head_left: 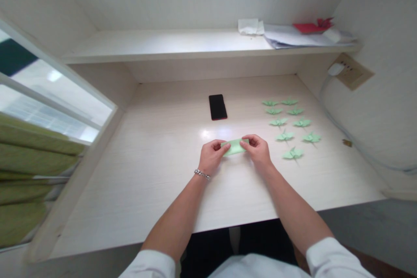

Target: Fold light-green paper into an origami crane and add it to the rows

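Observation:
A light green piece of paper (pixel 235 147), folded into a narrow rectangle, is stretched between my two hands above the desk. My left hand (pixel 211 155) pinches its left end between thumb and fingers. At the right end, the thumb and fingers of my right hand (pixel 259 150) grip it the same way. Several light green origami cranes (pixel 293 153) sit in two columns on the desk, to the right of my right hand. A black phone (pixel 217 107) lies flat beyond the paper.
The white desk (pixel 156 152) has a shelf (pixel 156 43) along its back, with papers (pixel 286 37), a crumpled tissue (pixel 250 27) and a red paper piece (pixel 308 28). On the right wall a charger (pixel 335 69) is plugged into a socket (pixel 353 72); its cable (pixel 339 124) runs down the desk's right side.

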Available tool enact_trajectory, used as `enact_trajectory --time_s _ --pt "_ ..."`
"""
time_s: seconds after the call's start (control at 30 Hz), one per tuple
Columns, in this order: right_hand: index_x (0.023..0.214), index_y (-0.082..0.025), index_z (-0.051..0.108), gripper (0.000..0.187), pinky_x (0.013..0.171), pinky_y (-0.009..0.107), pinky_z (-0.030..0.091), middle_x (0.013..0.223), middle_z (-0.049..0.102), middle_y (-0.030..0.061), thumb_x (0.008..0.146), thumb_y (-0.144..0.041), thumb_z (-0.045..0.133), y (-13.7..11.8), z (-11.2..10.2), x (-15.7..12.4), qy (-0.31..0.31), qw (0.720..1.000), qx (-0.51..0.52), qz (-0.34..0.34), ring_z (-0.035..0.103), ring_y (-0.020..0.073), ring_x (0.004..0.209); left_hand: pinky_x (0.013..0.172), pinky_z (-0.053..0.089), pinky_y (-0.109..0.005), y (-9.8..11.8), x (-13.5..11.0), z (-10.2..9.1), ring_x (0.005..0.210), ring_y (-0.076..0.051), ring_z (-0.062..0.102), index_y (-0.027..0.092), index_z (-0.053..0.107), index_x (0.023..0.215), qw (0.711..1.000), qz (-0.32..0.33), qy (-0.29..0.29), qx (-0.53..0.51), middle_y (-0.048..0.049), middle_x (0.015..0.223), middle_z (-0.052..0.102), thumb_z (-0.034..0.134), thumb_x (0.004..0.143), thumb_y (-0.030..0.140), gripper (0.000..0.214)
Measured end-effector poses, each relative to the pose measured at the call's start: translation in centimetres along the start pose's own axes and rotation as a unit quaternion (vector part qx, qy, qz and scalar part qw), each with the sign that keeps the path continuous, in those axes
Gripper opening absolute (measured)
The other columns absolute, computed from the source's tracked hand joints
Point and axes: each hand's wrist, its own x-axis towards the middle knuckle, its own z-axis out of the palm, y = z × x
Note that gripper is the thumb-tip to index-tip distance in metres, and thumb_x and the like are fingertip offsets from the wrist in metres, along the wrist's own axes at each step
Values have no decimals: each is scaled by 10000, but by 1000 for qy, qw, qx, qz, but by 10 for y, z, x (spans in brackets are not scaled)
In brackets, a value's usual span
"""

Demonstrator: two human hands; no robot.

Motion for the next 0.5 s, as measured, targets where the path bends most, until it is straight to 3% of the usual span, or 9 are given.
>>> enact_trajectory --time_s 0.1,0.27,0.5 --pt "953 -173 673 378 614 277 478 811 677 46 669 -419 717 3 -1 0 -12 1000 -16 -5 599 172 693 544 440 -240 1 0 0 611 -127 561 139 694 848 1000 6 -2 -5 -39 713 655 734 670 411 328" --pt "947 -170 702 361 575 275 456 779 679 47 684 -417 701 5 -3 1 -15 998 -62 2 575 168 647 490 397 -226 0 1 -2 517 -100 489 153 696 955 1000 18 12 5 22 548 550 745 662 403 388" --pt "901 -157 716 320 515 253 401 666 641 21 675 -384 702 3 -3 2 -19 998 -63 -2 512 136 562 533 457 -250 -5 5 -4 595 -135 569 140 705 898 999 31 18 5 -35 655 641 749 650 410 370"
